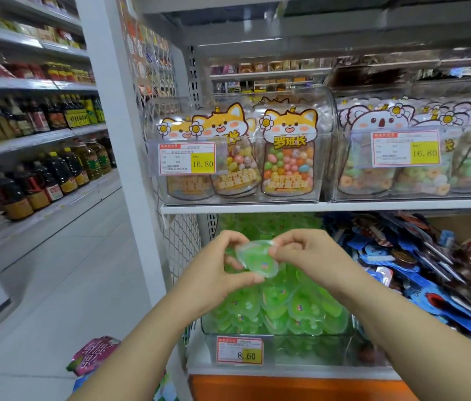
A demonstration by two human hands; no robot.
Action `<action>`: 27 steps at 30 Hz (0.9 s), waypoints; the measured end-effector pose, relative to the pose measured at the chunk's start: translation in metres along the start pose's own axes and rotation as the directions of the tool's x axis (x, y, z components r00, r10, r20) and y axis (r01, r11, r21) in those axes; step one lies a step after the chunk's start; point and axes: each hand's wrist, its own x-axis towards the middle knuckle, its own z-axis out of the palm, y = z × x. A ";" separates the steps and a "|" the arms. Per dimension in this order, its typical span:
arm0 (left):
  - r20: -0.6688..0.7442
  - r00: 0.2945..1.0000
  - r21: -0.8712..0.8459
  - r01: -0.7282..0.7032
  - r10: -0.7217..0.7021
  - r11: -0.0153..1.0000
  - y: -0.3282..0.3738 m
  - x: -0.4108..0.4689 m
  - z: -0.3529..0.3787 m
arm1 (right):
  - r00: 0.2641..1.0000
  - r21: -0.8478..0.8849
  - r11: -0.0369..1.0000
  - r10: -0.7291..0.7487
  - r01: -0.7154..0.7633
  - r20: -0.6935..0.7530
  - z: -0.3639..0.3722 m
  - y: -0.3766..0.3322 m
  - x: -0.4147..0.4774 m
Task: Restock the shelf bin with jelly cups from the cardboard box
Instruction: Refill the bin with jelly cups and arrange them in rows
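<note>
Single jelly cup [257,260], pinched at opposite edges between left grip [217,267] and right grip [303,256], held over clear shelf bin [315,347] heaped with green cups [300,308], near centre.

A shop, a supermarket aisle, is shown. Yellow-and-red price tags [187,158] are clipped to clear candy bins [286,151] at twelve o'clock, and another is fixed to the shelf bin [309,348] of jelly cups [300,308] at six o'clock. Rows of bottles [40,180] are ranged on white shelving [26,141] at nine o'clock, beside a tiled aisle floor [63,270].
</note>
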 end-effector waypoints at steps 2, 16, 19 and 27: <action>-0.101 0.982 -0.204 0.135 -0.159 0.969 -0.001 -0.007 0.006 | 0.996 0.087 0.996 0.029 -0.021 -0.087 0.000 0.000 -0.001; -0.247 0.868 -0.447 0.293 -0.431 0.845 -0.031 0.034 0.002 | 0.976 -0.332 0.939 -0.149 0.089 -0.158 0.006 0.021 -0.006; -0.317 0.846 -0.282 0.347 -0.429 0.894 -0.041 0.067 0.005 | 0.974 -0.357 0.930 -0.157 0.092 -0.160 0.002 0.029 -0.010; -0.199 0.862 0.039 0.482 -0.466 0.875 -0.050 0.113 0.022 | 0.973 -0.358 0.928 -0.169 0.103 -0.158 -0.006 0.037 -0.012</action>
